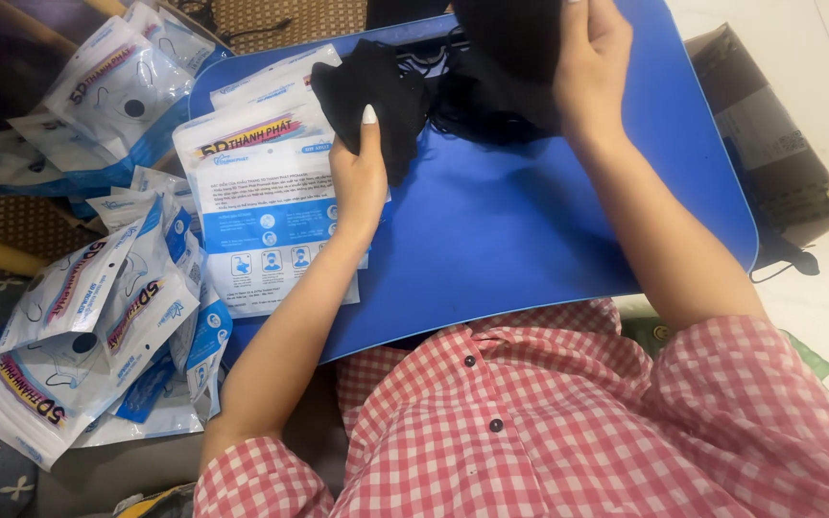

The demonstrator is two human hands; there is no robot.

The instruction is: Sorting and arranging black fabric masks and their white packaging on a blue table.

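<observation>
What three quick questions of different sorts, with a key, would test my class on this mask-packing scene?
1. True or false: the left hand holds a black mask over a white and blue pouch.
2. What colour is the table?
A green
B blue
C white
3. Fill in: the right hand grips a pile of ____ masks.

Key
1. True; thumb and fingers pinch it.
2. B.
3. Black.
</observation>
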